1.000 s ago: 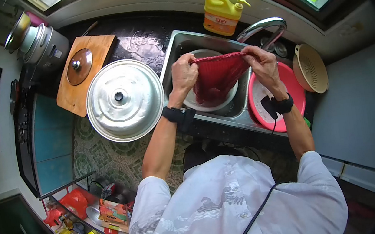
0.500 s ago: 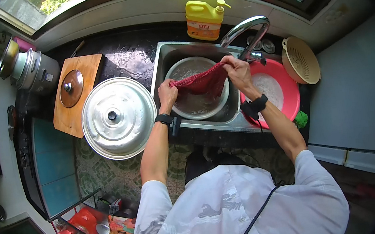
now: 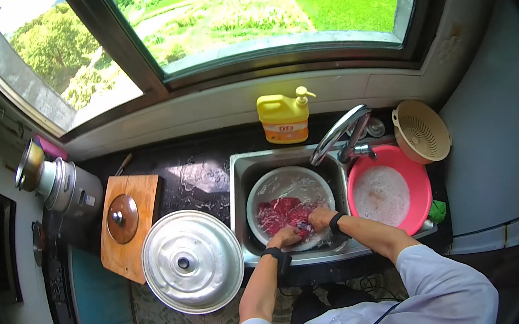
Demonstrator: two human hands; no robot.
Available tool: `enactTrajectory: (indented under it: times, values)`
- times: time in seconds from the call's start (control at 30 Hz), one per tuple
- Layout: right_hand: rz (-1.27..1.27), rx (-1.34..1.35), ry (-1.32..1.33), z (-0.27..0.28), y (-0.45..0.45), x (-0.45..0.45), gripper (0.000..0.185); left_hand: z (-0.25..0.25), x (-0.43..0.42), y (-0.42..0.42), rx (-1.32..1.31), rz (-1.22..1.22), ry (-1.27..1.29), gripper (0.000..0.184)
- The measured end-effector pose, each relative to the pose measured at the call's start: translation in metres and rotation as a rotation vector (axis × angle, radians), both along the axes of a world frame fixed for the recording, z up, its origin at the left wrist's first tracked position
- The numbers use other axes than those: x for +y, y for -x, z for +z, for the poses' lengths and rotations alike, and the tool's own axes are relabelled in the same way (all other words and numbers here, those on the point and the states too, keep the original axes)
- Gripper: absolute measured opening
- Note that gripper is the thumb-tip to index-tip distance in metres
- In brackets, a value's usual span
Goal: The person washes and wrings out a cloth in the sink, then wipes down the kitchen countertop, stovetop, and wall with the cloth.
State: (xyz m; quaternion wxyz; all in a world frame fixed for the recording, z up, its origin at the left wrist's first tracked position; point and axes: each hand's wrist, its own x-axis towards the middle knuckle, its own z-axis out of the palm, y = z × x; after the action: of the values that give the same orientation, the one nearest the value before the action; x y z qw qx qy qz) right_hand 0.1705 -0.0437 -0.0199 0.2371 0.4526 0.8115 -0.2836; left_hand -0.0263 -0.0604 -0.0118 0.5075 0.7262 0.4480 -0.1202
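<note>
Window: ran along the back wall, with green fields beyond the glass.
Counter: dark and glossy, lay beneath it, with wet patches left of the sink.
Sink: steel, was set into that counter.
Domed lid: metal, rested just left of the sink, partly over the wooden board's near edge.
Wooden board: lay slanted, a small glass lid on top.
Pink basin: stood at the right end of the sink, holding foamy water.
Round bowl: sat inside the sink, with water in it.
Strainer: beige, stood behind the pink basin.
Yellow jug: stood upright behind the sink, pump on top.
Faucet: arched over the sink's back edge.
Red cloth: lay crumpled and wet in the round bowl.
Left hand: was at the bowl's near side, fingers curled onto the cloth.
Right hand: was just beside it, fingers clenched on the cloth's right part; the fingertips were partly hidden.
Wristbands: black, one on each wrist.
</note>
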Motion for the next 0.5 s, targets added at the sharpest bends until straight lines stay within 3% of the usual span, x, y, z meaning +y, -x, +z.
enactTrajectory:
  times: [0.03, 0.1, 0.2, 0.27, 0.37, 0.43, 0.5]
  values:
    - [-0.004, 0.139, 0.081, 0.005, -0.006, 0.006, 0.025, -0.028, -0.004, 0.012, -0.292, 0.253, -0.036, 0.029]
    - [-0.130, 0.490, 0.094, 0.035, -0.018, 0.018, 0.026, 0.025, 0.014, 0.017, -0.133, 0.434, -0.007, 0.025]
    - [-0.449, 0.989, 0.351, 0.132, -0.031, 0.015, 0.023, 0.089, 0.020, 0.035, -0.436, 0.658, -0.128, 0.022]
    - [-0.595, 1.141, 0.302, 0.184, -0.040, 0.007, 0.016, 0.127, 0.023, 0.046, -0.692, 0.849, -0.168, 0.019]
    - [-0.780, 1.407, 0.151, 0.205, -0.048, 0.003, 0.011, 0.163, 0.029, 0.063, -0.948, 1.040, -0.256, 0.016]
    - [-0.762, 1.244, -0.211, 0.191, -0.051, 0.013, 0.014, 0.167, 0.036, 0.067, -0.844, 1.049, -0.369, 0.016]
    - [-0.778, 1.067, -0.238, 0.184, -0.047, 0.021, 0.016, 0.141, 0.045, 0.066, -0.787, 1.010, -0.439, 0.018]
